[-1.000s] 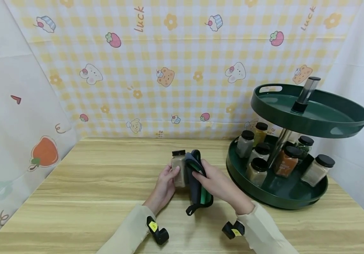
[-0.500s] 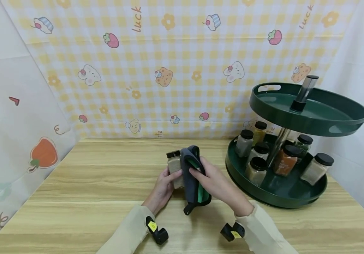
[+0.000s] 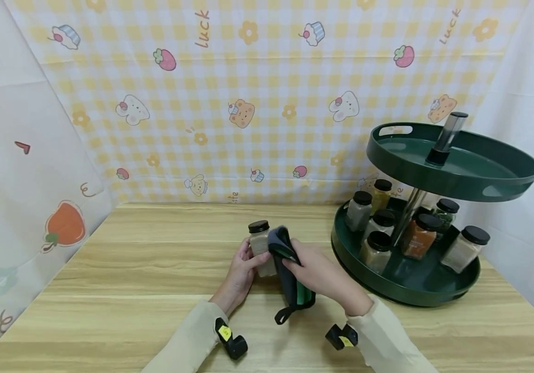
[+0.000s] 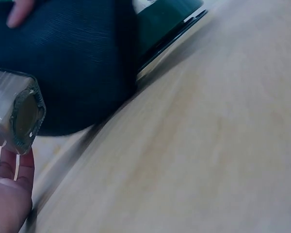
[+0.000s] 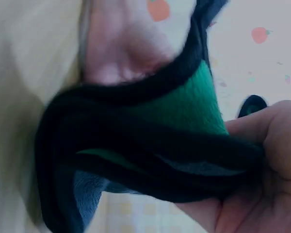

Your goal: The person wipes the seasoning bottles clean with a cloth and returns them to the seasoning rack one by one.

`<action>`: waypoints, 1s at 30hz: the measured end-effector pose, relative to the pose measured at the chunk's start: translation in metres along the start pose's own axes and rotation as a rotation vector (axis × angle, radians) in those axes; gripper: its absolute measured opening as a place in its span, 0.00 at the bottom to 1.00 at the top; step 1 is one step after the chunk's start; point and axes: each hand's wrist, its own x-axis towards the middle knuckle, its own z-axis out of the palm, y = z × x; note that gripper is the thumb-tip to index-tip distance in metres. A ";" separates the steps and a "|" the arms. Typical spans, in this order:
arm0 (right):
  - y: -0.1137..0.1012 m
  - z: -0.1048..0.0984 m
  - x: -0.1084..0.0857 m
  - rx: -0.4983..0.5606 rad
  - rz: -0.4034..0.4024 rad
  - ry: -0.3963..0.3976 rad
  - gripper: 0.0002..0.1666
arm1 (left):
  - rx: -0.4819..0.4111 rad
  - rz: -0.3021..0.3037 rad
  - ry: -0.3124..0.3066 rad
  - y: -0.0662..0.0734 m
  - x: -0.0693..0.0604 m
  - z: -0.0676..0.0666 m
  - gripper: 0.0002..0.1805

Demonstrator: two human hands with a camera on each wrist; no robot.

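A square clear jar (image 3: 261, 243) with a black lid and pale contents is gripped in my left hand (image 3: 240, 273), thumb across its front. Its bottom (image 4: 28, 115) faces the left wrist camera. My right hand (image 3: 317, 267) pinches a folded cloth (image 3: 289, 282), grey on one face and green on the other, with black edging and a small loop. The cloth's left edge lies over the jar's right side in the head view; whether they touch I cannot tell. In the right wrist view the green face (image 5: 199, 102) shows between both hands.
To the right stands a two-tier dark green rack; its upper tray (image 3: 481, 160) overhangs the lower tray (image 3: 416, 295). Several black-lidded spice jars, one with orange contents (image 3: 419, 239), stand below. A checked curtain (image 3: 267, 150) hangs behind the wooden table (image 3: 108, 290).
The jar tilted left half a second ago and is more upright now. The cloth has shifted slightly down and right against it. Both hands keep their holds.
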 end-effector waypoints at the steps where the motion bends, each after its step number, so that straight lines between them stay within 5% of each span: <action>1: 0.001 0.001 0.001 -0.011 0.003 -0.026 0.09 | -0.001 0.003 0.007 0.000 0.000 0.000 0.31; 5: 0.003 0.002 0.002 0.008 0.026 -0.045 0.09 | -0.007 0.007 0.016 0.000 -0.001 0.000 0.30; 10: 0.000 0.001 0.001 0.107 0.050 0.034 0.16 | -0.022 -0.005 0.017 0.001 -0.001 0.001 0.31; 18: -0.005 -0.005 -0.004 0.228 -0.042 0.158 0.20 | -0.014 -0.013 -0.024 0.003 0.000 0.001 0.33; 27: -0.001 -0.004 -0.002 0.024 0.028 0.048 0.19 | -0.010 -0.004 -0.021 0.001 0.000 0.001 0.32; 30: 0.000 -0.003 0.000 0.034 0.050 0.021 0.19 | -0.013 0.001 -0.019 0.000 -0.001 0.000 0.32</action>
